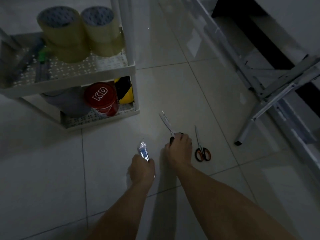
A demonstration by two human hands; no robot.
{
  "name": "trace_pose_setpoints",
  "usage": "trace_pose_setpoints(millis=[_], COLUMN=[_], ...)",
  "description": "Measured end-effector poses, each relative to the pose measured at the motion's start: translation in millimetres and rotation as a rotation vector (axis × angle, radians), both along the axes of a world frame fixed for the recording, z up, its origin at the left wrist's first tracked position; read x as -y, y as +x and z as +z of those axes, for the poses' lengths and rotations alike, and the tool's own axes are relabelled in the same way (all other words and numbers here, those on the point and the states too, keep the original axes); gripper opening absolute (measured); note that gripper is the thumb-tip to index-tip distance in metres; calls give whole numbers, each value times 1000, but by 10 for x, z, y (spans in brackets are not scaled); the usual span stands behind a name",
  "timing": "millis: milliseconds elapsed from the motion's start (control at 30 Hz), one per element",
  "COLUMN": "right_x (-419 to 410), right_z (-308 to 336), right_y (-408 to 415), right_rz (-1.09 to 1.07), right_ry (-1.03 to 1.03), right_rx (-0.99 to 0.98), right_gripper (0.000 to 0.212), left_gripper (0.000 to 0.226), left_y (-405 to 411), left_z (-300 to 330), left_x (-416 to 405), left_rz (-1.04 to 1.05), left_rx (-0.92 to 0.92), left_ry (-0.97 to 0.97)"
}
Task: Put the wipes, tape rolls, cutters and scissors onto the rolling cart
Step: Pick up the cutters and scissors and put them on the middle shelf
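My right hand (179, 148) is closed on the black-handled scissors (166, 122), stiff, light, sharp-tipped; the orange-handled scissors (201, 149) lie just right; my left hand (142, 168) grips a crinkly packet (143, 150).

Pale glossy tiled floor (173, 84) everywhere, thin grout lines crossing it. Lying flat on it, a pair of orange-and-black-handled scissors (201, 148), blades shut and pointing away. Standing on the floor at left, a white perforated rolling cart (110, 66). Its upper shelf carries two stacks of yellowish clear tape rolls (64, 35), side by side and touching. The lower shelf holds a red round tub with white letters (102, 99), a black-and-yellow striped tape roll (125, 91) just beside it.
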State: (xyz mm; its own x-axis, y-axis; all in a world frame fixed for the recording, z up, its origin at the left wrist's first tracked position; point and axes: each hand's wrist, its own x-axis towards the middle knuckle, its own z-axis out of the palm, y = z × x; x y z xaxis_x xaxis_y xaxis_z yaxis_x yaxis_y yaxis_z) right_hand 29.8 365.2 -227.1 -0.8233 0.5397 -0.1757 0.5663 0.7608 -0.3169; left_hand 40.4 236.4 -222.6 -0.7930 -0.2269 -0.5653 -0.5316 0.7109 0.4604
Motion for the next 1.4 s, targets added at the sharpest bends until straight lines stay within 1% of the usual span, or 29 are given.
trace_pose_setpoints(millis=[100,167,233,367,433,533,633,733,800,867,967,1067,1167,1267,1333,1400], right_x=[-113,-118,-77,8,52,126,230,346,424,473,566,687,780,861,903,929], right_z=[-95,-152,-167,-102,-45,58,231,470,711,945,1296,1641,1955,2238,2386,2513], right_y=[-57,-90,-118,-154,-152,-107,-54,-38,-28,-41,-153,-297,-462,-639,-770,-890], right_rz=[-77,-96,-136,-240,-261,-286,-192,-41,86,246,397,427,431,418,453,482], right_ry=[-57,-71,-64,-122,-204,-394,-503,-591,-622,-616,-614,-637,-641,-607,-533,-476], right_rx=[183,211,220,237,225,134,57,7,1,5,-30,-114,-197,-247,-286,-300], right_gripper=[73,83,83,71,70,72,65,61,56,55,56,58,59,64,68,66], left_gripper=[24,23,25,24,22,19,18,17,20,26,33,31,34,33,40,43], left_y=[-28,-102,-187,-373,-447,-496,-502,-561,-649,-771,-1050,-1358,-1620,-1817,-1908,-1968], left_z=[27,58,99,205,298,530,941,1424,1744,2030,2279,2403,2555,2623,2600,2570], left_x=[51,136,236,421,485,547,624,755,904,1050,1340,1653,1797,1787,1773,1759], left_rz=[-57,-57,-54,-104,-112,-123,-145,-139,-163,-173,-126,-75,-9,-70,-124,-196], left_rx=[-58,-89,-119,-215,-243,-287,-400,-574,-748,-839,-843,-817,-703,-627,-631,-634], left_ry=[-25,-37,-34,-9,21,48,72,116,102,78,-17,-143,-210,-248,-277,-291])
